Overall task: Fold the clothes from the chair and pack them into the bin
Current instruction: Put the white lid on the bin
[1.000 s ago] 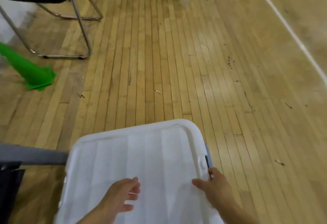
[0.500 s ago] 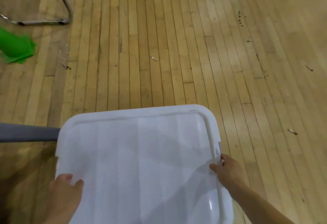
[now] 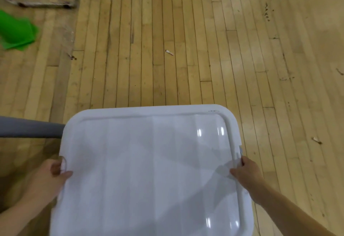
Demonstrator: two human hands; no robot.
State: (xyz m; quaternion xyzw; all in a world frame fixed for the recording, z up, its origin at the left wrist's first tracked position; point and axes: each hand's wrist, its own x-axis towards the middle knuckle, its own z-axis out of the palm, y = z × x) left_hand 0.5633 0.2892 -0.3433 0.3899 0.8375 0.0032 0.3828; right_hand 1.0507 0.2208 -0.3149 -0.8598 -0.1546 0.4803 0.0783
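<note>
A white plastic bin lid (image 3: pixel 152 170) fills the lower middle of the view and covers the bin beneath it. My left hand (image 3: pixel 49 178) grips the lid's left edge, thumb on top and fingers curled around the rim. My right hand (image 3: pixel 245 173) holds the lid's right edge by the grey latch (image 3: pixel 240 151). The bin's inside and any clothes are hidden under the lid. Only the chair's metal base (image 3: pixel 55 4) shows, at the top left.
Wooden plank floor (image 3: pixel 186 49) stretches ahead. A green cone (image 3: pixel 16 32) lies at the far left. A grey bar (image 3: pixel 28 127) sticks out from the left, behind the lid. Small scraps dot the floor.
My left hand went from the top of the lid to its left edge and took hold there. My right hand stayed on the right edge. The view tilted down.
</note>
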